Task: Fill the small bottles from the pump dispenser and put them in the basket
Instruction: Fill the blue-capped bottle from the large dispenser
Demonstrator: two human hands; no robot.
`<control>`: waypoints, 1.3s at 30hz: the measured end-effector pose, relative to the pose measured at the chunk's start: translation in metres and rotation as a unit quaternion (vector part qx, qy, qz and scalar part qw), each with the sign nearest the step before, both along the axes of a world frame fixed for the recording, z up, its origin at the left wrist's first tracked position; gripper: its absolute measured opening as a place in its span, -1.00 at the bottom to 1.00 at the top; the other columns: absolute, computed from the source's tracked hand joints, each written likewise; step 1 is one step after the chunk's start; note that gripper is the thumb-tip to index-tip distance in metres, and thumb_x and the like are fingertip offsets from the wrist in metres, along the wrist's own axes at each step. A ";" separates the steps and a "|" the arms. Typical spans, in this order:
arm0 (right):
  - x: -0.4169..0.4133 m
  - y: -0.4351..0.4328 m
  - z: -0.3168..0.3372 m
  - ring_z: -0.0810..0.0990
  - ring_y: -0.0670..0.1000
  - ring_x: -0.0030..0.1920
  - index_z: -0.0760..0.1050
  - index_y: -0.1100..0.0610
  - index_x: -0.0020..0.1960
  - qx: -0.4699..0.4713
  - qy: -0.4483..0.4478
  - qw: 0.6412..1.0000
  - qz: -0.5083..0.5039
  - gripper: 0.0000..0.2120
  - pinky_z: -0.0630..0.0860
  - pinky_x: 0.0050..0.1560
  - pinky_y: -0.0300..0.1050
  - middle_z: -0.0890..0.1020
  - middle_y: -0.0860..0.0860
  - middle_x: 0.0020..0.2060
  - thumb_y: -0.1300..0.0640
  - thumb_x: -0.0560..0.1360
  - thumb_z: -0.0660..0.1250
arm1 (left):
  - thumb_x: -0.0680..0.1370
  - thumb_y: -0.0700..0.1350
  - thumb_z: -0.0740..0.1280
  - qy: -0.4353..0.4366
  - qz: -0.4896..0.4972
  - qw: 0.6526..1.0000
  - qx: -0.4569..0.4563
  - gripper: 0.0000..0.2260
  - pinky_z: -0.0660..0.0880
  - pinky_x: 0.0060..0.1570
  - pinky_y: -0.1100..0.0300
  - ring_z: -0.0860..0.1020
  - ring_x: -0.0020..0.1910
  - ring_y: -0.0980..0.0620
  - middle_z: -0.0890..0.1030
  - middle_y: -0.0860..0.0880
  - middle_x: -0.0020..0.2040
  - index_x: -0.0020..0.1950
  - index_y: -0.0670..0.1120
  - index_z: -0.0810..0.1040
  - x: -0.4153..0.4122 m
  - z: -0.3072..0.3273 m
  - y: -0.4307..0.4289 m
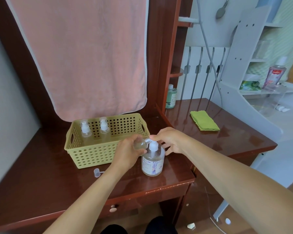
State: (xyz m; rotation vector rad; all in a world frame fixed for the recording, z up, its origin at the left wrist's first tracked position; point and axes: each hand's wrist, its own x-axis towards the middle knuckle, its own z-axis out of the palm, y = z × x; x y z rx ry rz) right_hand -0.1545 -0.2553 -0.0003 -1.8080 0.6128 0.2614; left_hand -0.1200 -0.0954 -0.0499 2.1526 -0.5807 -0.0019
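A clear pump dispenser with a white pump head stands on the dark wooden desk. My left hand grips a small clear bottle, tilted with its open neck at the pump's spout. My right hand rests on top of the pump head, fingers over it. Behind them sits a yellow-green perforated basket with two small capped bottles standing inside at the back. A small clear cap lies on the desk in front of the basket.
A pink towel hangs behind the basket. A folded green cloth and a green bottle are on the raised desk section to the right. White shelves with a pink bottle stand at far right.
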 end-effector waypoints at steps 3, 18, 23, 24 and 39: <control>0.001 -0.006 0.008 0.46 0.31 0.26 0.47 0.26 0.24 0.021 0.007 1.000 0.018 -0.56 0.36 0.27 0.36 0.47 0.29 0.27 0.05 0.46 0.43 | 0.40 -0.16 0.51 -0.007 -0.003 1.000 -0.009 -0.56 0.40 0.13 0.26 0.54 0.20 0.07 0.62 0.03 0.18 0.26 -0.03 0.54 0.000 0.007 0.000; 0.001 0.000 0.009 0.44 0.30 0.28 0.46 0.25 0.24 0.003 -0.007 1.000 0.009 -0.59 0.39 0.21 0.38 0.46 0.25 0.30 0.06 0.49 0.40 | 0.40 -0.13 0.52 -0.005 0.003 1.000 -0.008 -0.62 0.37 0.01 0.27 0.54 0.13 0.09 0.62 0.06 0.10 0.18 0.01 0.55 0.002 0.006 -0.001; -0.002 0.004 -0.005 0.45 0.23 0.29 0.49 0.23 0.18 -0.004 -0.015 1.000 -0.018 -0.67 0.37 0.26 0.35 0.51 0.20 0.26 0.07 0.50 0.39 | 0.38 -0.14 0.53 0.011 0.003 1.000 -0.006 -0.61 0.44 0.13 0.17 0.54 0.15 0.06 0.61 0.06 0.11 0.18 -0.01 0.56 0.001 -0.003 -0.002; -0.004 0.004 -0.005 0.45 0.22 0.28 0.49 0.22 0.16 -0.003 -0.014 1.000 -0.018 -0.68 0.37 0.26 0.34 0.52 0.20 0.25 0.06 0.50 0.39 | 0.38 -0.14 0.53 0.010 0.002 1.000 -0.005 -0.61 0.44 0.12 0.17 0.54 0.15 0.05 0.61 0.06 0.11 0.17 -0.01 0.56 0.001 -0.003 -0.001; -0.004 0.002 -0.004 0.55 0.11 0.01 0.50 0.24 0.09 -0.006 -0.033 0.999 -0.015 -0.72 0.44 0.22 0.22 0.59 0.17 0.12 0.06 0.50 0.39 | 0.39 -0.14 0.52 0.009 0.000 1.000 -0.005 -0.59 0.39 0.07 0.26 0.53 0.14 0.07 0.60 0.06 0.12 0.21 0.00 0.55 0.002 0.000 -0.001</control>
